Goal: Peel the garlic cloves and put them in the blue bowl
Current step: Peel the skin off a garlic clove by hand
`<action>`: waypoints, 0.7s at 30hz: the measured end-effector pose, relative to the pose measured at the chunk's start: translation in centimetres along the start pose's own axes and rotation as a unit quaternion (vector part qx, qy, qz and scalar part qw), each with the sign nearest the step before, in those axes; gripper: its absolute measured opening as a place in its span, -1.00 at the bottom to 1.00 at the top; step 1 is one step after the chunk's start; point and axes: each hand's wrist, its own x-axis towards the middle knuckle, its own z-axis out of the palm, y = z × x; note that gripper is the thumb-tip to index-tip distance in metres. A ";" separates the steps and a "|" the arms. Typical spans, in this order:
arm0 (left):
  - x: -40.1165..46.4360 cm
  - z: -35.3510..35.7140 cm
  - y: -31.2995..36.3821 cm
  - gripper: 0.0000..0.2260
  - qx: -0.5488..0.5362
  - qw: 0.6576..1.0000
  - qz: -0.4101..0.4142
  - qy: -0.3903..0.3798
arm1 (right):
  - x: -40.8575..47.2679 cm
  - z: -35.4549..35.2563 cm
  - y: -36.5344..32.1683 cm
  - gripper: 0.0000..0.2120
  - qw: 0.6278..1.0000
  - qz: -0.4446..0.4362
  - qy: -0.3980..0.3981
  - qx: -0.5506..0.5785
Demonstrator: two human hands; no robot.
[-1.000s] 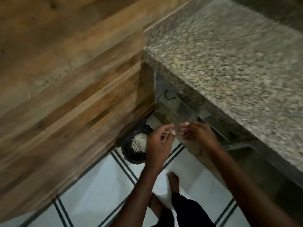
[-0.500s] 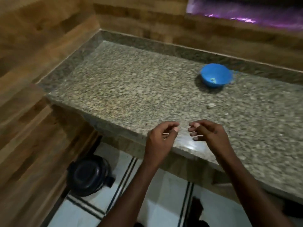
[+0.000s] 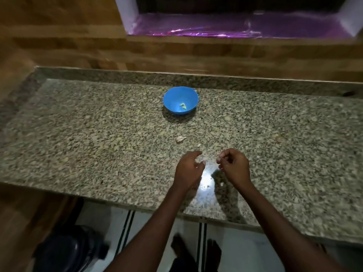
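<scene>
Blurred garlic clove (image 3: 180, 138), half-hidden beyond hands (image 3: 211, 167)

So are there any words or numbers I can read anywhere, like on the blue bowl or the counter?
None: no words, numbers, labels or signs show anywhere.
Blue bowl: plain, no print in view.
Granite counter: only speckles.
Black bin on the floor: too dark and blurred to tell if it carries any marking.
</scene>
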 end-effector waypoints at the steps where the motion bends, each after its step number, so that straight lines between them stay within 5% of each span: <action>1: 0.8 0.4 -0.4 -0.61 0.035 0.999 0.006 -0.004 | 0.7 0.3 0.3 -0.82 1.000 0.001 0.004 -0.014; 8: 3.0 1.0 -4.3 -0.37 0.301 0.951 0.039 -0.059 | 5.0 3.8 0.4 -0.91 0.987 -0.049 -0.023 -0.150; 13: 4.0 0.0 -5.9 -0.47 0.232 0.968 0.078 -0.056 | 7.0 6.9 0.2 -0.76 0.958 -0.118 -0.065 -0.253; 16: 5.1 -1.4 -6.4 -0.65 0.148 0.983 0.105 -0.030 | 7.7 8.0 -0.4 -0.89 0.941 -0.132 -0.071 -0.304; 21: 8.0 -5.0 -6.2 -0.82 0.042 0.995 0.061 0.073 | 10.0 8.6 -2.1 -0.77 0.968 -0.157 -0.052 -0.189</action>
